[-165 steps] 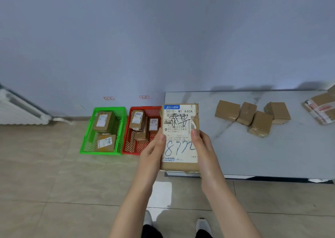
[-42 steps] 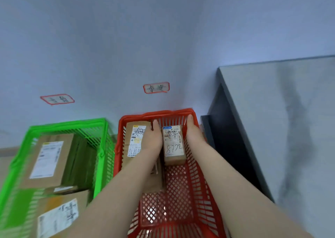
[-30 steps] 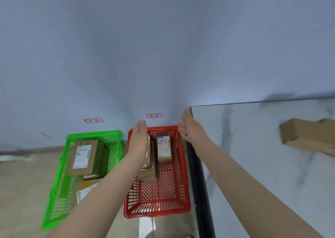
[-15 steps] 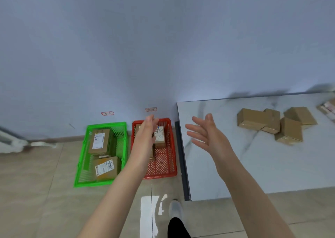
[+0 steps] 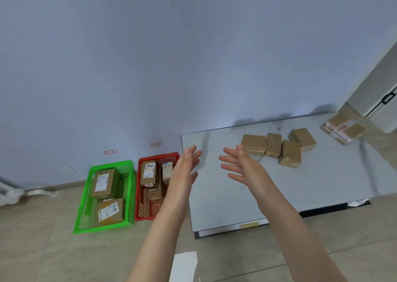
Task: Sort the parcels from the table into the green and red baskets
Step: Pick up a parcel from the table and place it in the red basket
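A grey marble-look table (image 5: 236,191) stands on the right with several brown parcels (image 5: 290,152) clustered at its far side. On the floor to its left sit a red basket (image 5: 141,208) with several labelled parcels and a green basket (image 5: 86,213) holding two. My left hand (image 5: 184,168) hovers open over the table's left edge, beside the red basket. My right hand (image 5: 242,165) is open above the table, fingers spread, just left of the nearest parcel (image 5: 254,144). Both hands are empty.
A taped parcel with red-and-white wrapping (image 5: 341,128) lies at the table's far right corner. A white cabinet or door (image 5: 378,97) rises behind it. Two red-framed labels (image 5: 155,144) are stuck on the wall above the baskets. The floor is beige tile.
Both hands let go of the labelled parcel in the red basket, then drew back and moved right toward the table. The view pulled back, so more of the table shows.
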